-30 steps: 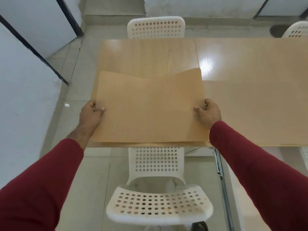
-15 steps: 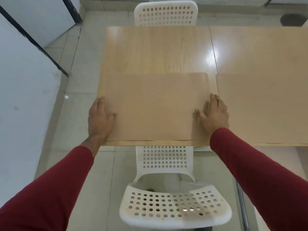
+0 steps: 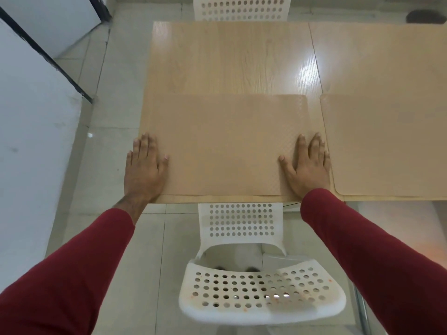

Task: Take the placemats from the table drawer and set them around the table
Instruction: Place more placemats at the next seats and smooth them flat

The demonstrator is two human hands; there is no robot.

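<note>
We see a tan rectangular placemat (image 3: 225, 143) lying flat on the light wood-grain table (image 3: 232, 59), its near edge running just inside the table's near edge. The left hand (image 3: 142, 168) lies palm down at the mat's left edge, fingers straight and spread, part of it overhanging the table's side. The right hand (image 3: 308, 165) presses flat on the mat's right end, fingers straight and apart, thumb stretched inward. Neither hand grips anything; both simply rest flat. Both arms wear dark red sleeves (image 3: 377, 259). Just beside, to the right, a second tan placemat (image 3: 391, 143) lies flat, a narrow strip of table between the two. Below us a white perforated plastic chair (image 3: 261, 296) stands tucked at the table's near side, and another white perforated chair (image 3: 242, 8) stands at the far side.
</note>
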